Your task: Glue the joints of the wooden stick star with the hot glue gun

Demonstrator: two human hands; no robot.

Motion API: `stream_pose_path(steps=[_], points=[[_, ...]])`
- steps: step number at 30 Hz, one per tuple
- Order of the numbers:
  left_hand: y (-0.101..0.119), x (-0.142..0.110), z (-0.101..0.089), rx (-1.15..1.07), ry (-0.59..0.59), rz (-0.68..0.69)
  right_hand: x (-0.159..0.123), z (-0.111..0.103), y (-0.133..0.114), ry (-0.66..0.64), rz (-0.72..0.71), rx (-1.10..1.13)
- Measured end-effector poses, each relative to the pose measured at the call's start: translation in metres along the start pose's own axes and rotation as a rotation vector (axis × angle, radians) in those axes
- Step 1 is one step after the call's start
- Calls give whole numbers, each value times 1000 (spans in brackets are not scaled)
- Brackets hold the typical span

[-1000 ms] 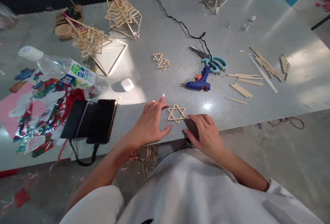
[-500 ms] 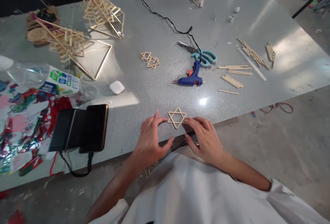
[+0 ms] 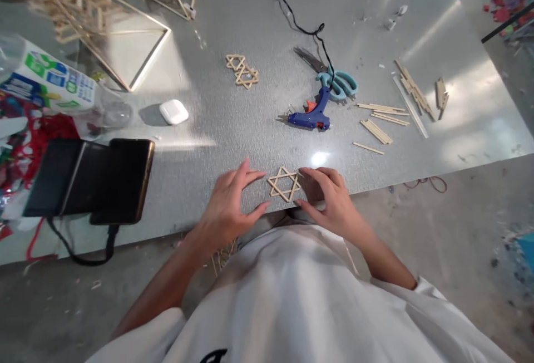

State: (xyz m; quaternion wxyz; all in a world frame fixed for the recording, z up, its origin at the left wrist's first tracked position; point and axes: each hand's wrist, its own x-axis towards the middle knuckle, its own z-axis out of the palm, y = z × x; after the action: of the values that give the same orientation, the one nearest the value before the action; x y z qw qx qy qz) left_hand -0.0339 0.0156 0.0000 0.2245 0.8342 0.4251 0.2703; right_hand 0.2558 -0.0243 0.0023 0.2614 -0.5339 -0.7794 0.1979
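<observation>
A six-pointed star of thin wooden sticks (image 3: pixel 284 183) lies flat near the front edge of the grey table (image 3: pixel 233 123). My left hand (image 3: pixel 228 205) rests on the table just left of the star, fingers spread and fingertips touching its left side. To the star's right is my right hand (image 3: pixel 329 200), fingers curved, with the fingertips against the star's right points. Neither hand lifts it.
A blue glue gun (image 3: pixel 311 116) with a black cord, teal scissors (image 3: pixel 334 79), loose sticks (image 3: pixel 381 123), two joined stars (image 3: pixel 242 70), a white earbud case (image 3: pixel 174 111), a black phone (image 3: pixel 89 179), a plastic bottle (image 3: pixel 54 84) and stick pyramids (image 3: pixel 104 23) lie around.
The view has shifted down and left. Both hands have closed in on the star; the right hand, which lay flat beside it, now touches its right points.
</observation>
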Motion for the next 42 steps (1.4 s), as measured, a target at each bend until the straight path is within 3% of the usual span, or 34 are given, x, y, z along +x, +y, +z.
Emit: stream_pose_path(steps=[17, 42], points=[[-7, 15, -8, -12, -70, 55, 16, -10, 20, -55, -89, 114], [-4, 14, -7, 20, -13, 100, 18, -7, 20, -28, -103, 112]])
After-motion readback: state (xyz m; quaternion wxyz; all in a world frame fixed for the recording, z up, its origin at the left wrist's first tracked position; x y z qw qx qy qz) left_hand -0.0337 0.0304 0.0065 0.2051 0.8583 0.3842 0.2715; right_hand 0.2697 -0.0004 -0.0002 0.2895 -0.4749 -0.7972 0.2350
